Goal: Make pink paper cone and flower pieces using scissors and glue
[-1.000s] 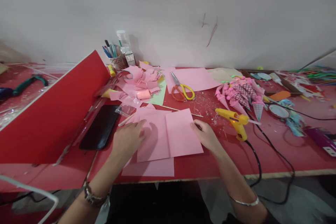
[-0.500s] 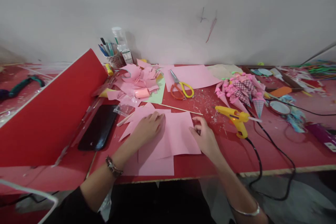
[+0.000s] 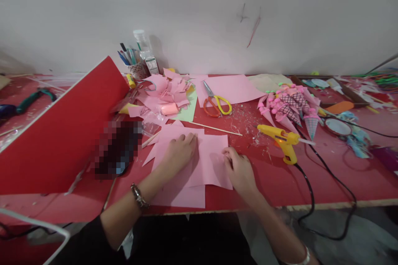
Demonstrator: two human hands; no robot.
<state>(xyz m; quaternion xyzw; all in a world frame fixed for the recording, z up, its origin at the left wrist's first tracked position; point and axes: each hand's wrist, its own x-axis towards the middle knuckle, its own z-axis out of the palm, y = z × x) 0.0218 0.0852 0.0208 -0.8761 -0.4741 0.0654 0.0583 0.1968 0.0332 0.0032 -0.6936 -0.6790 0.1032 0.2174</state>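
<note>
A creased sheet of pink paper (image 3: 214,165) lies in front of me on top of other pink sheets. Flat on its left half rests my left hand (image 3: 180,149), fingers stretched out and pressing it down. My right hand (image 3: 241,169) pinches the sheet's right edge between thumb and fingers, and that edge lifts slightly. Beyond the sheet is a thin wooden stick (image 3: 216,128). Farther back are scissors (image 3: 214,101) with one red and one yellow handle. A yellow glue gun (image 3: 281,138) lies to the right of my right hand.
Pink paper scraps (image 3: 169,91) heap up behind my left hand. Small decorated paper cones (image 3: 292,105) are piled at the back right. A red board (image 3: 71,132) leans at the left beside a dark, pixelated phone (image 3: 120,149). The glue gun's black cord (image 3: 307,182) hangs over the table edge.
My right hand has moved slightly left and closed on the paper's right edge, which has shifted inward and bends. My left hand stays flat on the paper. The view has shifted slightly.
</note>
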